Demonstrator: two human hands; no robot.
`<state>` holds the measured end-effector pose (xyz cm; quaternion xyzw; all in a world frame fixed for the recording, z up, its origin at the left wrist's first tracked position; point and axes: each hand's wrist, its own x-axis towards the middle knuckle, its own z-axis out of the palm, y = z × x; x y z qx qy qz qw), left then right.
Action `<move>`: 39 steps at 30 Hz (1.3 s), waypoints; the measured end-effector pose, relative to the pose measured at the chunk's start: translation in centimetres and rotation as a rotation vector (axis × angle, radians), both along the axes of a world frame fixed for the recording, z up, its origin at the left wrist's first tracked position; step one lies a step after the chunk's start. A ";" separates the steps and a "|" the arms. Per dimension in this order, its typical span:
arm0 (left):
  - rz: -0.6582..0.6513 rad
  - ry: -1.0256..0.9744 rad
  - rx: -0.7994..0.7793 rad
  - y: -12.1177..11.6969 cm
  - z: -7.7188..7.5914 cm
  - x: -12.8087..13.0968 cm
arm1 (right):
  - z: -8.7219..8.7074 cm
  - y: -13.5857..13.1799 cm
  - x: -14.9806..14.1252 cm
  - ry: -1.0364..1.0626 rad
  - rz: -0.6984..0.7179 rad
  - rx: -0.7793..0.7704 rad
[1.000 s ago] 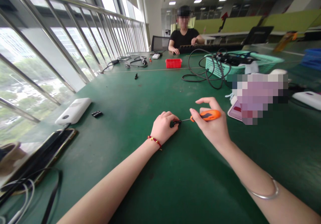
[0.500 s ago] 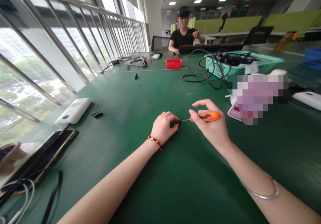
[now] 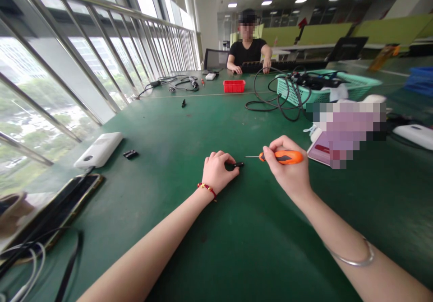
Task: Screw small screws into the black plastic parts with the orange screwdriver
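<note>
On the green table, my left hand (image 3: 218, 171) is closed around a small black part (image 3: 238, 164), its thumb and forefinger pinching it. Only the part's right end sticks out, so its exact kind is hidden. My right hand (image 3: 291, 171) grips a screwdriver (image 3: 287, 157) by its orange and dark grey handle. The thin metal shaft points left, its tip a little above and to the right of the black part, apart from it. Further left on the table lies another small black piece (image 3: 131, 154).
A white power bank (image 3: 99, 150) and a phone (image 3: 72, 205) with cables lie left. Ahead stand a red tray (image 3: 234, 86) and a teal basket (image 3: 329, 93) of cables. A purple-pink object (image 3: 320, 147) lies right. A person (image 3: 248, 51) sits across the table.
The screwdriver's tip has come away from the black part as my right hand drew right, its fingers closing round the handle. The person opposite has lowered a hand to the table.
</note>
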<state>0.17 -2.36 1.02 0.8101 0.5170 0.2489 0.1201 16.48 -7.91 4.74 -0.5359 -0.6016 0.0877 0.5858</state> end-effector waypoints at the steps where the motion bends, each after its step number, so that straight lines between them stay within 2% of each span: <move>1: 0.004 -0.024 -0.009 0.1 0.0 -0.1 | 0.1 -0.1 -0.1 -0.005 0.006 0.017; 10: 0.040 0.017 0.053 -0.1 -0.1 0.1 | -0.3 -0.4 -1.0 -0.024 0.136 -0.040; 24: 0.035 0.031 0.054 -0.1 0.2 0.1 | -0.5 -0.2 -1.1 -0.038 0.119 -0.048; 30: 0.030 0.030 0.062 0.0 0.0 0.1 | -0.4 -0.3 -1.2 -0.012 0.143 -0.112; 39: 0.020 0.034 0.060 -0.2 -0.1 0.1 | -0.5 0.0 -1.5 0.209 0.160 -0.046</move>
